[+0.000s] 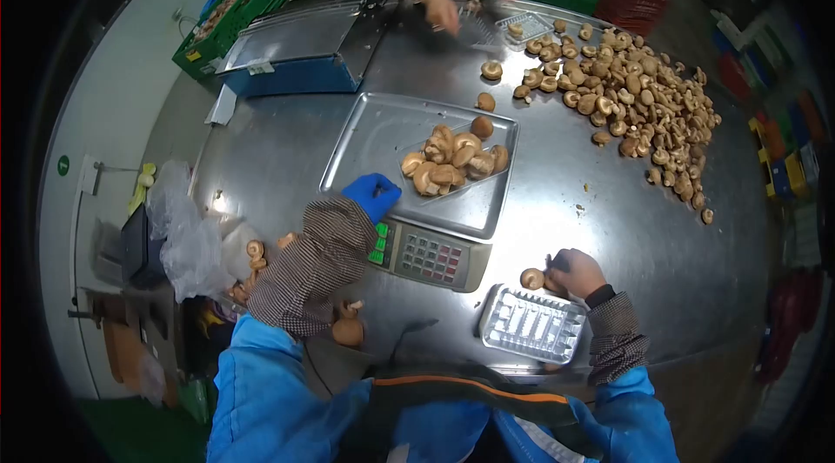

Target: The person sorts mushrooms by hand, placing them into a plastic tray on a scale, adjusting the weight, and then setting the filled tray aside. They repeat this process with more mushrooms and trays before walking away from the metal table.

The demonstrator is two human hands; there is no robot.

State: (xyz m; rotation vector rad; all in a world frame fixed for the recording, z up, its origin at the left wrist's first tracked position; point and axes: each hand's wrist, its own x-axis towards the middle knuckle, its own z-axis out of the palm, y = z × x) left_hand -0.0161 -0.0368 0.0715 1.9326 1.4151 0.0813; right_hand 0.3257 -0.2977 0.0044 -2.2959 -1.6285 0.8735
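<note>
My left hand (372, 196), in a blue glove, has its fingers curled in over the near left edge of a metal scale tray (357, 141); nothing shows in them. A pile of brown mushrooms (448, 158) lies on that tray, partly on a clear sheet or flat piece. Below the tray is the scale's keypad (426, 256). At the right, my right hand (577, 273) is closed around a mushroom (553, 280), largely hidden by the fingers. Another mushroom (531, 278) lies just left of it, above a clear plastic punnet (532, 324).
A large heap of mushrooms (644, 89) covers the table's far right. Across the table, a co-worker's hands (439, 10) work near another clear punnet (526, 25). A blue-fronted metal box (296, 76) stands at far left; plastic bags (187, 228) lie at left.
</note>
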